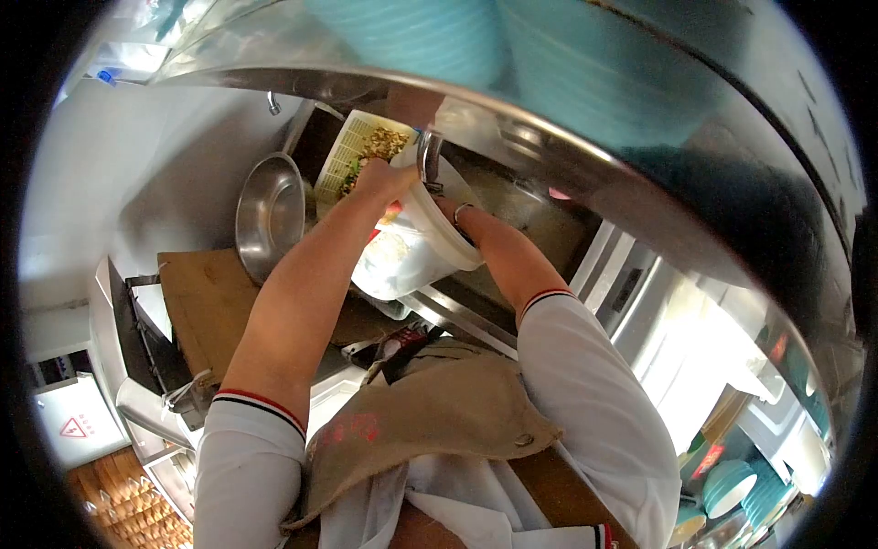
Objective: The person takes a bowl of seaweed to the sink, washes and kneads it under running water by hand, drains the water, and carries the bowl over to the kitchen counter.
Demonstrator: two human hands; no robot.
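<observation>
Midway, I'd guess: bucket (389, 270) tilted by tap (428, 157), food bits (384, 141) in basket (357, 135). Left hand (379, 179) and right hand (448, 209) at the bucket (can't tell either's fingers).

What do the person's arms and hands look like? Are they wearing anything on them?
The left sleeve and right sleeve are short and white, edged with red and dark stripes. Both forearms are bare. A thin band circles the right wrist. The left hand wears no glove; the right hand is mostly hidden.
</observation>
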